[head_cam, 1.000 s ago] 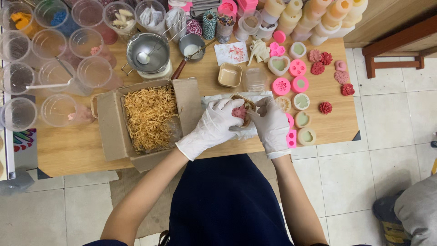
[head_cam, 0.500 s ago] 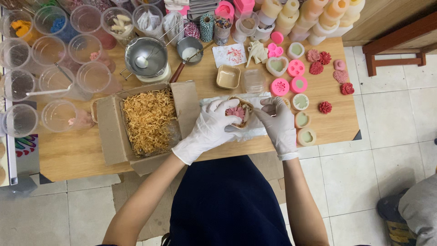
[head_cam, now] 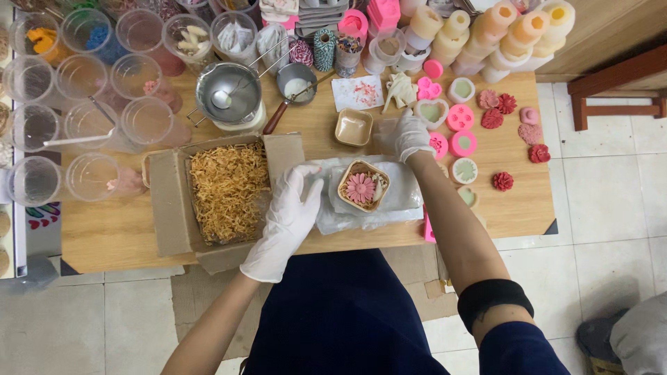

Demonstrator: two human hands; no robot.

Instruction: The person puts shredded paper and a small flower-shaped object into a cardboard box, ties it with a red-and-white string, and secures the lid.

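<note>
The person stands at a wooden table (head_cam: 333, 236), both hands in white gloves. The left hand (head_cam: 288, 219) lies flat with the fingers loosely spread and a little bent; the fingertips (head_cam: 310, 182) touch the edge of a clear plastic sheet (head_cam: 403, 198) that is spread on the table. It grips nothing. On this sheet, in the middle, sits a small heart-shaped wooden dish (head_cam: 363, 185), and inside it is a pink flower-shaped piece (head_cam: 360, 187) with something pale beside it. The dish is just to the right of the left fingertips, apart from them.

The right hand (head_cam: 410, 135) is stretched further away, over the table behind the sheet. Its fingers are curled around a small clear cup (head_cam: 388, 132), I think, but the cup is pale and hard to see, so I am not fully sure of the grip.

Left of the left hand stands an open cardboard box (head_cam: 174, 208) filled with shredded straw-coloured paper (head_cam: 228, 187). Near the right hand are pink round moulds (head_cam: 460, 118) and an empty square wooden dish (head_cam: 353, 128).
</note>
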